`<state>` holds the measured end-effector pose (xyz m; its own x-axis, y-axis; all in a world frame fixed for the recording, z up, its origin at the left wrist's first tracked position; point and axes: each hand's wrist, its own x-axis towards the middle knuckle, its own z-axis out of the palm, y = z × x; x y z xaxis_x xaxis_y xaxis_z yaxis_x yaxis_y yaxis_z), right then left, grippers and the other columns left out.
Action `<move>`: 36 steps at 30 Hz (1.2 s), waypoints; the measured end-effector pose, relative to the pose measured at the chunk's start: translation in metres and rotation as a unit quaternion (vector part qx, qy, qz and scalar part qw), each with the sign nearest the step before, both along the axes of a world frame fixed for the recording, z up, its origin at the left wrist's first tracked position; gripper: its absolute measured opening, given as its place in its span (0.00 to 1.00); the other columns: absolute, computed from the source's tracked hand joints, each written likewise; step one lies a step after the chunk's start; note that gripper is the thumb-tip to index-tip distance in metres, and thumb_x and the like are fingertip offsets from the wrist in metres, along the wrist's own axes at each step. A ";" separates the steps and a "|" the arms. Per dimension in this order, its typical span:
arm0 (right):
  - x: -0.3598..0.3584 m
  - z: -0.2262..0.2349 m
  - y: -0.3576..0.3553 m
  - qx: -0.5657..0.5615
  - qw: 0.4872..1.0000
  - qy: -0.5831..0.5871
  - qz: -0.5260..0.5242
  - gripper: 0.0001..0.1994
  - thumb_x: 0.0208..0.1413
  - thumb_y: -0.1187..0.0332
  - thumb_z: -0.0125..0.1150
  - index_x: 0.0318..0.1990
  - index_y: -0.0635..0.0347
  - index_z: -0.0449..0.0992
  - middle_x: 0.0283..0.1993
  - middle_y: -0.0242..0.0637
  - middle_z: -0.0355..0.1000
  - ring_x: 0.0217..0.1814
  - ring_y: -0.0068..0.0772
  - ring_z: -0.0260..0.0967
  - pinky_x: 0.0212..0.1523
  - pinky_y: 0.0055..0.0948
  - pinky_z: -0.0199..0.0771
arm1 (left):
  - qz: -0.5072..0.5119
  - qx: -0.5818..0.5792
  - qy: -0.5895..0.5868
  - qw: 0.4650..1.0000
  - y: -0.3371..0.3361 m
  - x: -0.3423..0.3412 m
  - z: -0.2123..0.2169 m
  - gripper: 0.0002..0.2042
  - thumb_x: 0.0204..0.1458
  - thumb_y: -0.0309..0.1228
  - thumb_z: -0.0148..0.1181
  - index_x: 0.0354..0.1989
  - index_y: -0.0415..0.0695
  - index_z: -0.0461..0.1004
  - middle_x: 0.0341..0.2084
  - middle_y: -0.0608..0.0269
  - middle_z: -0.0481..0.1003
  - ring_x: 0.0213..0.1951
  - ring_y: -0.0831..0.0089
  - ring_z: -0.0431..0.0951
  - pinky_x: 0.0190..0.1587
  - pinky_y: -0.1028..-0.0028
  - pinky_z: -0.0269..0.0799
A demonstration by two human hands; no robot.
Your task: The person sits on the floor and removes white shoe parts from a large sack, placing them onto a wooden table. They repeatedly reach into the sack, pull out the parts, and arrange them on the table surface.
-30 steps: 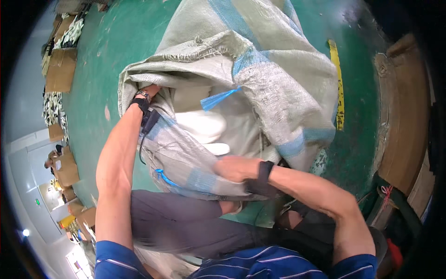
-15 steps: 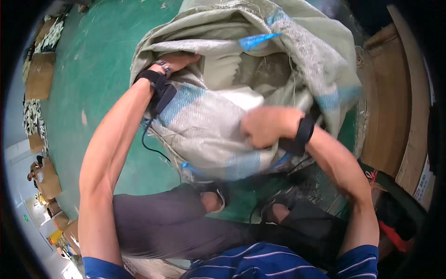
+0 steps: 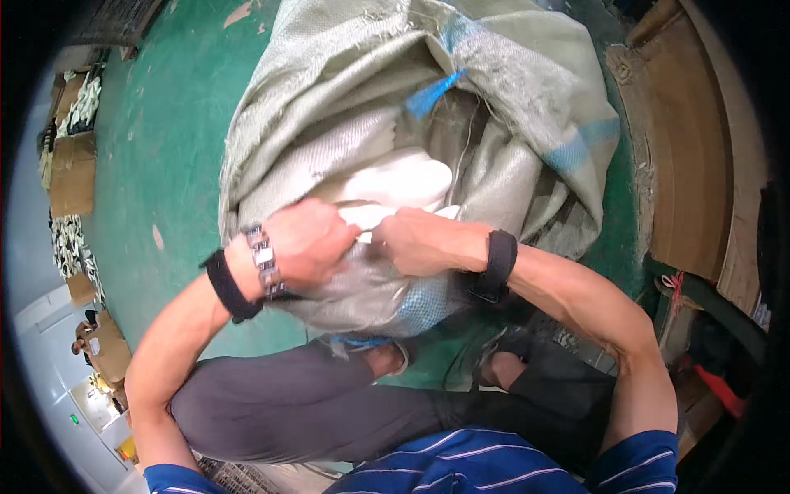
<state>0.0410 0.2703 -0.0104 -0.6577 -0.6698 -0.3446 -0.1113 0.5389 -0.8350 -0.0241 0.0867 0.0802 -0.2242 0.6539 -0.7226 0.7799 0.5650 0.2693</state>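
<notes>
A large woven sack (image 3: pixel 568 107), grey-beige with blue stripes, stands on the floor in front of me with its mouth gaping. White cloth pieces (image 3: pixel 403 177) lie inside it. At the near rim my left hand (image 3: pixel 309 243), slightly blurred, is closed with its knuckles up. Close to its right, my right hand (image 3: pixel 428 243) is closed too. A strip of white cloth shows between the two hands and seems pinched by both; the fingertips are largely hidden. A blue tie strip (image 3: pixel 432 95) hangs at the far side of the mouth.
Brown cardboard (image 3: pixel 687 156) stands right of the sack. The green floor (image 3: pixel 164 148) stretches to the left, where cardboard boxes (image 3: pixel 72 174) and heaps of white items (image 3: pixel 74 255) line the side. My knees (image 3: pixel 247 395) are below the sack. Another person (image 3: pixel 82 337) is far left.
My left hand has come out of the sack's left side to the near rim. My right hand has shifted left to meet it. The sack's mouth has changed shape, and more white cloth shows.
</notes>
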 end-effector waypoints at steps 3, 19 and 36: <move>-0.019 -0.014 0.002 -0.131 0.989 0.061 0.036 0.11 0.49 0.74 0.56 0.33 0.73 0.81 0.35 0.67 0.77 0.41 0.61 0.80 0.44 0.48 0.79 | -0.039 -0.098 0.000 0.994 0.008 0.008 0.013 0.12 0.43 0.36 0.65 0.29 0.39 0.78 0.24 0.46 0.79 0.36 0.52 0.82 0.44 0.56 0.77; -0.043 -0.010 -0.004 0.081 0.977 0.159 0.113 0.59 0.34 0.38 0.76 0.71 0.66 0.58 0.71 0.58 0.58 0.72 0.65 0.55 0.61 0.67 0.64 | -0.144 -0.073 0.005 0.987 0.031 0.029 0.067 0.12 0.44 0.43 0.67 0.22 0.47 0.79 0.23 0.62 0.77 0.39 0.66 0.77 0.48 0.65 0.70; -0.034 -0.102 0.010 0.047 0.913 0.404 -0.035 0.33 0.52 0.61 0.60 0.67 0.64 0.64 0.67 0.54 0.66 0.69 0.50 0.64 0.65 0.62 0.61 | -0.133 -0.057 -0.046 0.988 0.039 0.012 0.064 0.19 0.40 0.47 0.73 0.29 0.44 0.77 0.20 0.58 0.78 0.34 0.60 0.81 0.43 0.61 0.74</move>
